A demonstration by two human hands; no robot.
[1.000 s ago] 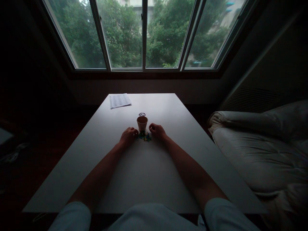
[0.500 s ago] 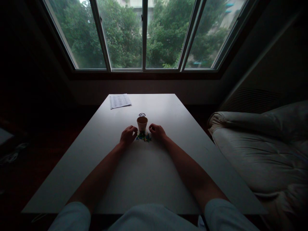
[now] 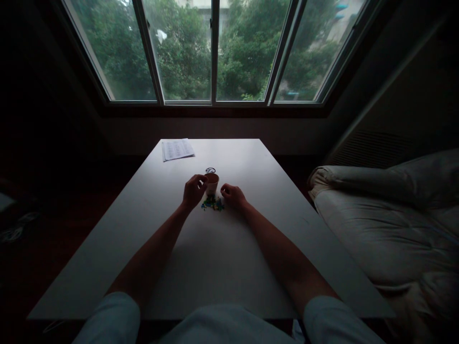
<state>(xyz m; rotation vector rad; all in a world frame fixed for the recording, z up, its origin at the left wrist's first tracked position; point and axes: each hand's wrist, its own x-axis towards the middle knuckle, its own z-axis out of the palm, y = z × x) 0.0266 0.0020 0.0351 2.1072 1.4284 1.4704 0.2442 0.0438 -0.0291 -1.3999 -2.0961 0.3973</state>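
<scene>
A small brown paper cup [image 3: 213,182] stands on the white table [image 3: 215,248]. Just in front of it lies a little heap of small blue, green and yellow pieces [image 3: 213,204]. My left hand [image 3: 194,191] is raised beside the cup's left rim, its fingertips pinched together over the rim; what they hold is too small to see. My right hand [image 3: 233,196] rests on the table right of the heap, fingers curled in. A small dark ring-shaped thing [image 3: 210,170] lies right behind the cup.
A sheet of printed paper [image 3: 178,149] lies at the table's far left corner. A pale quilted cushion or sofa [image 3: 387,220] stands close to the table's right side. A wide window [image 3: 215,52] fills the far wall. The room is dim.
My left hand has lifted from the heap of pieces and moved up to the cup's rim. My right hand has stayed where it was.
</scene>
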